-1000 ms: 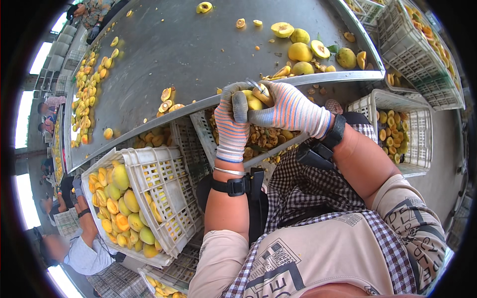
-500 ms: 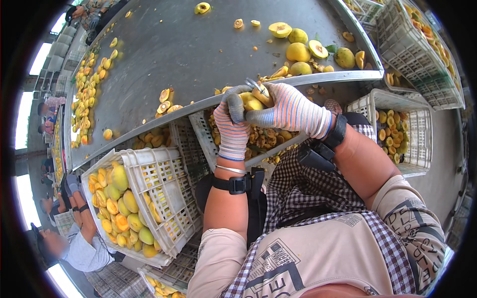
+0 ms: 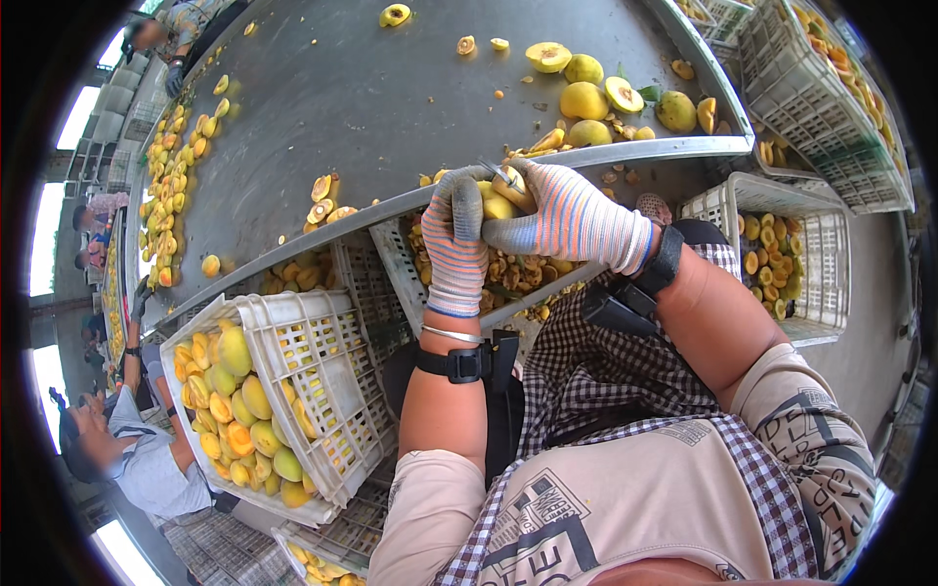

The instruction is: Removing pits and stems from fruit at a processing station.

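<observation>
Both my hands wear striped knit gloves with grey palms and meet just over the near edge of the table. Between them is a yellow peach [image 3: 496, 204], partly covered by the fingers, with a cut face showing on top. My left hand [image 3: 455, 234] is closed around its left side. My right hand [image 3: 572, 215] is closed at the other side, its thumb laid along the fruit. A small curved metal blade [image 3: 491, 168] juts from the right fingers over the peach; its handle is hidden. Below sits a crate of peach scraps [image 3: 518, 269].
The grey metal table [image 3: 342, 107] has a raised rim. Whole and halved peaches [image 3: 584, 101] lie at its right, more halves [image 3: 166, 205] along its left. Crates of fruit stand left [image 3: 313, 371] and right [image 3: 821, 254]. A co-worker [image 3: 147, 459] is at the far left.
My hands stay nearly in place, with the left fingers shifted slightly around the peach. The co-worker at left has reached an arm up to the table edge; another at the top left has leaned further in.
</observation>
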`<state>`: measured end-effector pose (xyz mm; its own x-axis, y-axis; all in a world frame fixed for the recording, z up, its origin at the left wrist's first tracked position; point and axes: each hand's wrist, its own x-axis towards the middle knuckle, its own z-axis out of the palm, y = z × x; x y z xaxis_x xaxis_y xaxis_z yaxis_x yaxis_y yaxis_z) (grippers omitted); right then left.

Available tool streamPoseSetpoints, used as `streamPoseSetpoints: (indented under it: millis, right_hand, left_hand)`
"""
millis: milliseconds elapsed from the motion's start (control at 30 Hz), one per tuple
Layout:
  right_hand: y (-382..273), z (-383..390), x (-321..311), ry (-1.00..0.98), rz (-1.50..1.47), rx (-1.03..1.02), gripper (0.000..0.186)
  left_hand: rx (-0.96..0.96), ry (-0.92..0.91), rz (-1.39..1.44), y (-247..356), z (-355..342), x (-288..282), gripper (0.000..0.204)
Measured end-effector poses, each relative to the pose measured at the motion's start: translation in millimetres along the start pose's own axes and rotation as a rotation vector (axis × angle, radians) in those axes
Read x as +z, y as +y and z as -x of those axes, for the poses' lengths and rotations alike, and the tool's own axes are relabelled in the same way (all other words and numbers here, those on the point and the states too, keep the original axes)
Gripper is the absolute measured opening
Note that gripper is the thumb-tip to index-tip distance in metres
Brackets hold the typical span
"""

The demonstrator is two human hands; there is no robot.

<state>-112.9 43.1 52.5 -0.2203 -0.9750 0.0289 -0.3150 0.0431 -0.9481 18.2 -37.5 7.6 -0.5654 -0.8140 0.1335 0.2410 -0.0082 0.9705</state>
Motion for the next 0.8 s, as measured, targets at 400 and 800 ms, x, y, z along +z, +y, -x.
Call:
streamPoseSetpoints:
  millis: [400, 800]
  right_hand:
    - [-28.6, 6.2, -18.3, -0.172, -0.331, 0.247, 0.044]
    - [2.4, -0.4, -10.0, -0.082, -0.145, 0.098, 0.047]
  left_hand:
    - [0.066, -0.023, -0.196, 2.1, 1.0, -3.7, 0.028]
    - [-0.086, 0.054, 0.031, 13.2, 2.8, 2.6, 0.047]
